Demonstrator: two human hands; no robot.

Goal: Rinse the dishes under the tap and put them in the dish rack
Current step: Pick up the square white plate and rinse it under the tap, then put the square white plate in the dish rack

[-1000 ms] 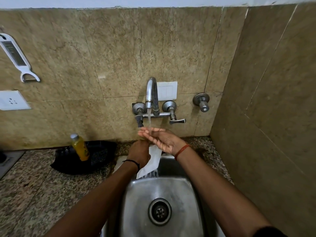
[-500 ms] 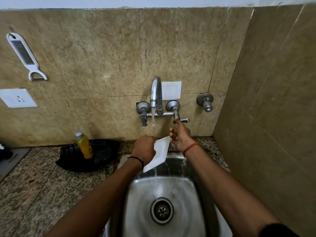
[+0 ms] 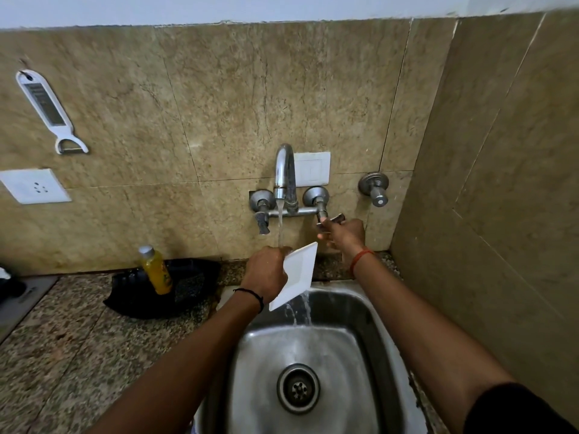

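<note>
Gripping white plate (image 3: pixel 296 275) under tap (image 3: pixel 284 170): left hand (image 3: pixel 266 272); right hand (image 3: pixel 343 234) seemingly clasping tap handle (image 3: pixel 333 219).

sink basin (image 3: pixel 313 349) open, plate (image 3: pixel 296 275) – bottle (image 3: pixel 155 270) flanking left

From my remote seat I took the yellow bottle (image 3: pixel 155 269) as my landmark. It stood tilted in a black tray (image 3: pixel 185 288) on the speckled desk (image 3: pixel 62 349). High on the tiled wall above and left of the bottle hung a white peeler (image 3: pixel 47 109), and lower, also to its left, I saw a white socket plate (image 3: pixel 33 185). Well off to the bottle's right, a white switch plate (image 3: pixel 311 169) and a lone metal valve knob (image 3: pixel 374 187) sat on the wall.
</note>
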